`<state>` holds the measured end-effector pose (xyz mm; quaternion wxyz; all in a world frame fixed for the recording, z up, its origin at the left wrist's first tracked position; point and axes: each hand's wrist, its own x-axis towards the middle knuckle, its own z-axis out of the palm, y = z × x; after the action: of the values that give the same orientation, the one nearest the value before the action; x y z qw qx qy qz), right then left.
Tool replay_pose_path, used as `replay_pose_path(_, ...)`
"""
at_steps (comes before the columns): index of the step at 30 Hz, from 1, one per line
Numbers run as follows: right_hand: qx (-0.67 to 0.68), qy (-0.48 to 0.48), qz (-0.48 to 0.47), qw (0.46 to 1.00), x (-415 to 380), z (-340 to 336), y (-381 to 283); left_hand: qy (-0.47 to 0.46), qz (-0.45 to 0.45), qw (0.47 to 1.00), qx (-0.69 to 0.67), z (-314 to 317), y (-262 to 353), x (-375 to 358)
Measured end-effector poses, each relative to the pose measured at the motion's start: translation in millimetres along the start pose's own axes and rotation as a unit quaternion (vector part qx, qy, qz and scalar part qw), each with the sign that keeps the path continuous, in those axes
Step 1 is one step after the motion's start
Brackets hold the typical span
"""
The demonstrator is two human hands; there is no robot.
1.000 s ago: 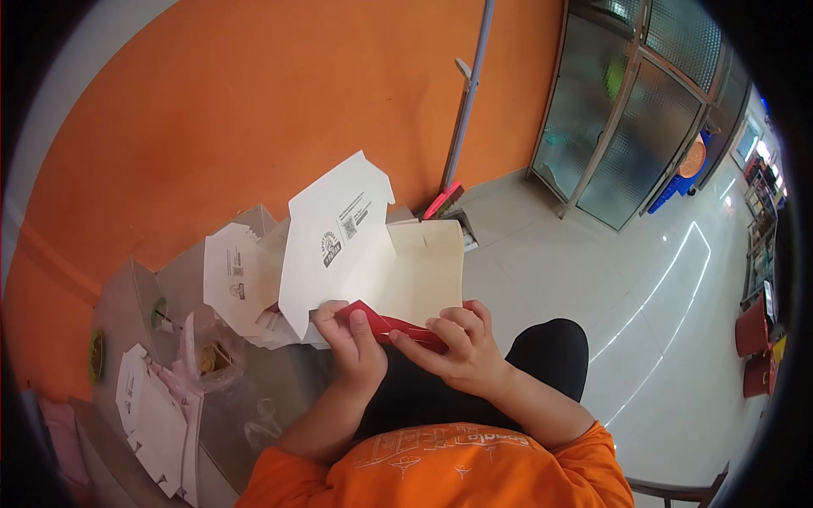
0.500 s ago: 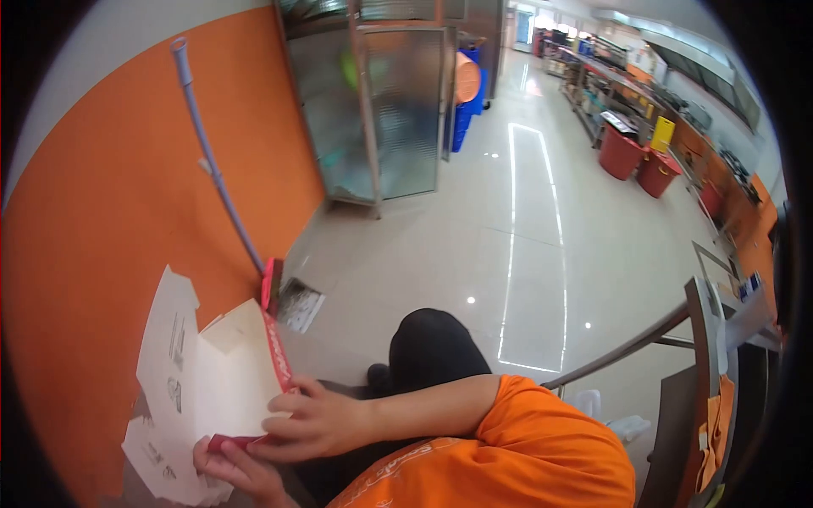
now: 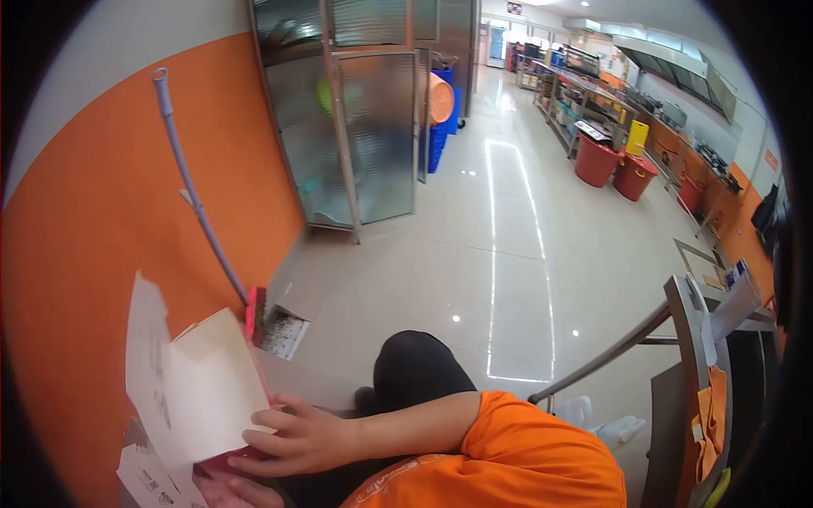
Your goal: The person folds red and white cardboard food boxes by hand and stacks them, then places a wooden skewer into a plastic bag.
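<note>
Grip of the right hand is with fingers a little spread, and the fingertips touch the open box at its near right corner; the thumb is hidden, so I cannot tell if it pinches the wall. The left hand is at the near side of the box, just by the red front wall; it is blurred and cut by the picture border, so its grip I cannot tell. The box is tilted, and its white lid stands raised on its left side. Below the lid, at the near left of the box, lies a printed white carton. Beyond the box, a broom leans with its red head near the far right corner. To the right of the box is the person's dark knee.
</note>
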<state>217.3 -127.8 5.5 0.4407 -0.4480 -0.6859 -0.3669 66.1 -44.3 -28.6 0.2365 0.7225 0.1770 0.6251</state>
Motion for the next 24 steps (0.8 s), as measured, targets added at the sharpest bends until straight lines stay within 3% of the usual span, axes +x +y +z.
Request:
replay_pose_path(1,-0.034,0.012,0.01,0.999,2,3,-4,0.031,0.038,0.997,-0.067,3,10,7)
replay_pose_path(2,-0.017,0.018,0.005,1.0,1,8,-6,0.043,-0.086,0.974,-0.206,-3,6,5)
replay_pose_path(3,-0.041,-0.014,-0.039,0.998,-5,15,-7,0.061,-0.205,0.917,-0.336,-5,8,4)
replay_pose_path(4,-0.057,-0.042,-0.085,0.994,-13,24,-11,0.092,-0.363,0.826,-0.421,-4,9,4)
replay_pose_path(5,-0.047,-0.102,-0.112,0.987,-25,34,-13,0.094,-0.426,0.805,-0.403,-12,-15,-2)
replay_pose_path(6,0.022,-0.131,-0.108,0.985,-14,26,-14,0.105,-0.406,0.852,-0.314,-13,-26,-4)
replay_pose_path(7,0.09,-0.16,-0.11,0.977,-4,16,-7,0.108,-0.393,0.852,-0.327,-13,-40,-3)
replay_pose_path(9,0.218,-0.187,-0.006,0.958,-3,13,-5,0.161,-0.437,0.798,-0.382,-20,-53,2)
replay_pose_path(11,0.169,-0.159,0.133,0.964,-15,7,11,0.156,-0.421,0.801,-0.396,-38,-35,10)
replay_pose_path(12,0.229,-0.135,0.259,0.929,-22,7,24,0.132,-0.429,0.799,-0.4,-54,-41,3)
replay_pose_path(13,0.28,-0.117,0.382,0.873,-28,8,36,0.078,-0.455,0.801,-0.38,-71,-46,-6)
replay_pose_path(14,0.439,-0.126,0.493,0.741,-27,4,42,0.055,-0.42,0.834,-0.352,-80,-48,-16)
replay_pose_path(15,0.569,-0.138,0.581,0.565,-27,4,45,0.032,-0.387,0.864,-0.321,-87,-54,-28)
replay_pose_path(17,0.629,-0.271,0.54,0.489,-45,11,38,-0.125,-0.253,0.892,-0.353,-102,-91,-62)
replay_pose_path(18,0.647,-0.297,0.48,0.514,-49,13,31,-0.103,-0.254,0.898,-0.345,-104,-78,-63)
replay_pose_path(19,0.661,-0.32,0.418,0.535,-52,12,26,-0.152,-0.219,0.924,-0.274,-100,-62,-64)
replay_pose_path(20,0.664,-0.307,0.406,0.547,-56,12,23,-0.203,-0.184,0.941,-0.201,-97,-47,-61)
replay_pose_path(24,0.646,-0.261,0.418,0.583,-46,4,7,-0.193,-0.14,0.945,-0.224,-102,-13,-44)
